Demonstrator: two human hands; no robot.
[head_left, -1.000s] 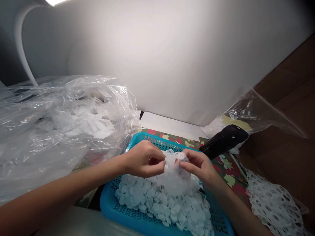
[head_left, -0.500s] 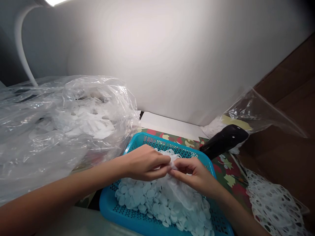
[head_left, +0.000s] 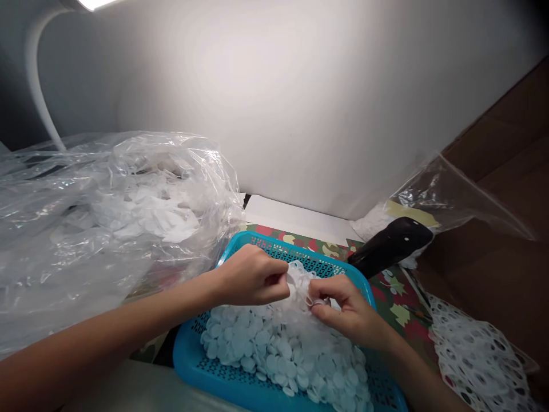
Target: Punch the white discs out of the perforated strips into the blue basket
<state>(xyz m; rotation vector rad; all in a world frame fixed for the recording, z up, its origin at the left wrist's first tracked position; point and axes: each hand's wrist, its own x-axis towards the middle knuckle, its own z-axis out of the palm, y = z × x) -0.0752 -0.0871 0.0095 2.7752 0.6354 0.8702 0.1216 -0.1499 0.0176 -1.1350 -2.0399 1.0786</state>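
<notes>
— The left hand (head_left: 253,277) is shown in what state?
— It is closed, the fingers curled inward and the thumb drawn up to the index finger; whether anything is pinched there cannot be told.
— What is placed beneath it?
— A blue basket (head_left: 206,382) with pierced walls, in which a heap of small white discs (head_left: 274,349) is contained.
— Where is the white perforated sheet (head_left: 297,286) located?
— It is bunched above the discs, within the basket's outline, between the two hands.
— How is the right hand (head_left: 345,309) disposed?
— Its thumb and index finger are nearly brought together, and an edge of the sheet is gripped between them.
— What is seen farther right?
— A black object (head_left: 397,243) is seen at the basket's far right corner, and a pile of white netting (head_left: 476,349) beyond the right forearm.
</notes>
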